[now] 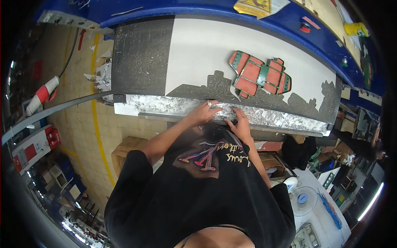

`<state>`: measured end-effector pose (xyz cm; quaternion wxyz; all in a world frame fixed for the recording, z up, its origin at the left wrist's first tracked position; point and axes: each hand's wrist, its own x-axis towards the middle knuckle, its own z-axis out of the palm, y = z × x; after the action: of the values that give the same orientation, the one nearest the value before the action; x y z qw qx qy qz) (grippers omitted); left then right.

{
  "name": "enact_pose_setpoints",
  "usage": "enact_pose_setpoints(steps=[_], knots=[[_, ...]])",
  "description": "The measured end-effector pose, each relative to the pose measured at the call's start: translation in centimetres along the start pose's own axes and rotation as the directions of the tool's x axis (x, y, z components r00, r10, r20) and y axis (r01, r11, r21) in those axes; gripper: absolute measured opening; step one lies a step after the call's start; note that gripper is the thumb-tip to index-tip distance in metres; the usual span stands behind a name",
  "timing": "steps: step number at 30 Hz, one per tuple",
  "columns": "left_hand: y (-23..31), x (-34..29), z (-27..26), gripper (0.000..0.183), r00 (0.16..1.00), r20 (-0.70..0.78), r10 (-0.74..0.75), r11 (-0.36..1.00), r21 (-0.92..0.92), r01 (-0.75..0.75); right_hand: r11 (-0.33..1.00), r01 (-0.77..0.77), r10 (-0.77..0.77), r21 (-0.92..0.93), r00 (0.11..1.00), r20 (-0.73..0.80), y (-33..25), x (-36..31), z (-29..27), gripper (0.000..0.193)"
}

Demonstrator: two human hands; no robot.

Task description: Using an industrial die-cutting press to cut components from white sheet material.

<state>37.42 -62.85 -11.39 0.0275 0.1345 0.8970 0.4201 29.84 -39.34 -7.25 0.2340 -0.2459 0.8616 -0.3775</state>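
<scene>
Both my hands rest at the scrap-covered front ledge of a cutting table, close to my body. My left hand wears a ring and has its thumb apart from its fingers. A short way to its right, my right hand has thumb and forefinger spread. Between them lies a greyish patch of scraps; I cannot make out a separate piece there. Beyond the hands, a cutting die with a green metal frame and red foam pads sits partly on a white sheet. The sheet's near edge is cut into stepped outlines.
A dark cutting board lies under the sheet. A blue machine beam spans the far side. Offcuts pile beyond the board's left end. A cardboard box stands at left below the table; a white table with a fan is at lower right.
</scene>
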Motion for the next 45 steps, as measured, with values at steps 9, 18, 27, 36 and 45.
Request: enact_pose_setpoints(steps=[9,18,27,36,45], knots=[[-1.5,-1.2,-1.2,0.06,0.993,0.119,-0.008,0.994,0.109,-0.005,0.956,-0.26,0.28,0.133,0.946,-0.161,-2.9,0.1,9.0,0.057],[-3.9,-2.7,-1.6,0.028,0.995,0.098,0.012,0.998,-0.066,-0.006,0.939,-0.233,0.262,0.251,0.961,-0.088,-2.6,1.2,11.3,0.031],[-4.4,-4.4,-7.6,0.042,0.975,-0.122,-0.186,0.874,-0.474,0.107,0.694,-0.234,0.408,0.681,0.907,-0.104,-4.6,3.3,11.2,0.022],[-7.9,-6.4,-11.4,0.018,0.794,-0.324,-0.514,0.691,-0.704,0.16,0.743,-0.177,0.099,0.645,0.983,0.156,-12.0,11.1,13.1,0.035],[-26.1,-22.4,-32.2,0.049,-0.045,-0.977,-0.209,0.401,-0.128,0.907,0.91,-0.157,0.12,0.385,0.985,0.12,-13.0,8.0,9.3,0.052]])
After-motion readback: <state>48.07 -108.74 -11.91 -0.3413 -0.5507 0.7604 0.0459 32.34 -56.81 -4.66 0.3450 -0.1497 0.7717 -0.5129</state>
